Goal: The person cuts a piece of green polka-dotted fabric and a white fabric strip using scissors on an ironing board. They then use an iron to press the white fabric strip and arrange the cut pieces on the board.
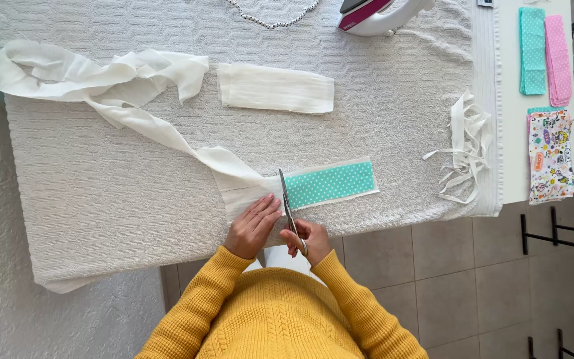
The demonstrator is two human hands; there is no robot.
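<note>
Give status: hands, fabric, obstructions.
Left hand flat on long white fabric strip. Right hand holds metal scissors, blades at teal polka-dot fabric piece. Nothing blocking the cut line.

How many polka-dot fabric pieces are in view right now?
3: a teal strip beside the scissors, a teal stack and a pink stack on the side table; stacks may hide more.

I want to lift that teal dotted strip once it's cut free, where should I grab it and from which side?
Pinch the teal dotted strip at its far short end, coming from the side away from the scissors. It lies flat on white backing, and that end is clear of the right hand and left hand.
</note>
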